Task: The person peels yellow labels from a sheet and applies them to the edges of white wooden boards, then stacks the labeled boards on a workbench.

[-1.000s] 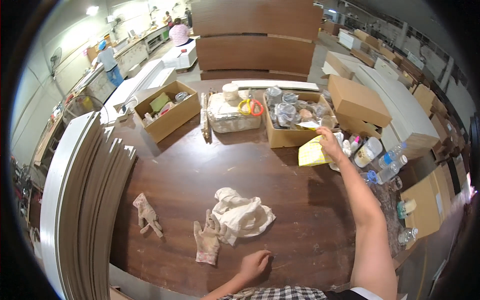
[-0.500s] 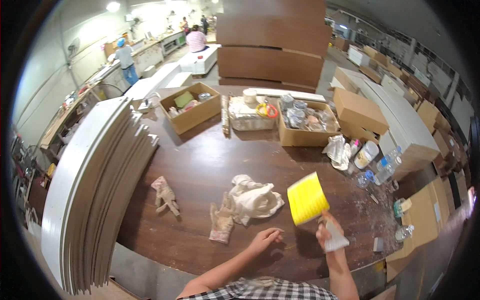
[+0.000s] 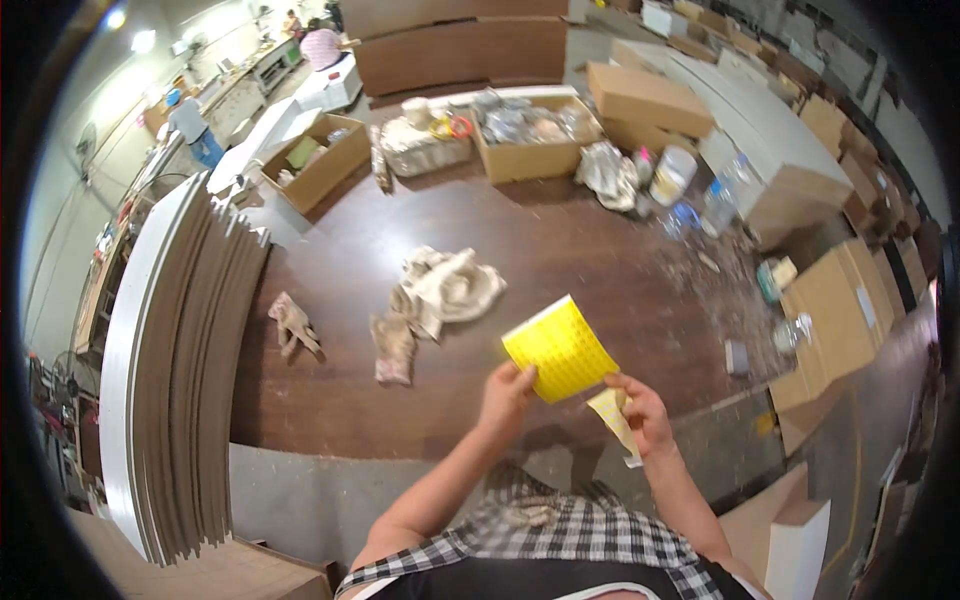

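- Head view: a yellow sheet, patterned with small dots, is held up above the near edge of the dark brown surface; its lower left corner is pinched in the grip of the left hand.
- A pale strip is held in the closed grip of the right hand, just below the sheet and touching its lower edge.
- A heap of light cloth and a worn glove are seen lying on the surface beyond the hands; a second glove lies further left.
- Open cardboard boxes are lined along the far edge, and stacked boards are stood at the left.
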Demonstrator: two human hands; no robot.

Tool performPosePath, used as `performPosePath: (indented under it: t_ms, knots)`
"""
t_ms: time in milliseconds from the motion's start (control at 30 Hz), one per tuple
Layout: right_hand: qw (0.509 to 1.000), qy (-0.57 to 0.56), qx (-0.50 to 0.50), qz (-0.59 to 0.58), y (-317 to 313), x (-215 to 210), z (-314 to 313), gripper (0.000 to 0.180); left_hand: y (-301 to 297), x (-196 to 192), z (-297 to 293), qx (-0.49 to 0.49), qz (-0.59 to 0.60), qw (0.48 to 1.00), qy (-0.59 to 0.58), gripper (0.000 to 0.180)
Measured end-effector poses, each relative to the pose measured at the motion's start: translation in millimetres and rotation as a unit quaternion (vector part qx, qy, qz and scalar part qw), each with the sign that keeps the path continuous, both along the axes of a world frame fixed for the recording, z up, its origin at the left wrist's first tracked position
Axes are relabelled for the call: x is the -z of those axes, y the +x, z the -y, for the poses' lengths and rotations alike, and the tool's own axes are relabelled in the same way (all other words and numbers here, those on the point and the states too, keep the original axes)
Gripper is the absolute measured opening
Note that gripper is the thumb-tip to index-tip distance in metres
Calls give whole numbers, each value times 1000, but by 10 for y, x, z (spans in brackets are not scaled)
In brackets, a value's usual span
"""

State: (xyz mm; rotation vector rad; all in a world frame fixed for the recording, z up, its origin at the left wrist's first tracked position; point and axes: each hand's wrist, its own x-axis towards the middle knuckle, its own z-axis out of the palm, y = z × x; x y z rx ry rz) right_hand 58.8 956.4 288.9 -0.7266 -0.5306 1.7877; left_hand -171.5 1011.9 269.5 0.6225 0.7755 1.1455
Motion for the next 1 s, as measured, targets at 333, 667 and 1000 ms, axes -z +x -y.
performPosePath:
  t_ms: [333, 667, 1000]
  knots:
    - [988, 25, 152, 28, 2078, 20, 1464, 56, 1884, -337, 903, 7, -89, 985, 150, 24]
    - [900, -101, 422, 39, 3396, 776, 2222, 27, 3429, -147, 903, 161, -139, 970, 121, 20]
    - [769, -114, 623, 84, 4594, 1459, 2712, 8, 4938, 162, 1013, 428, -178, 878, 120, 25]
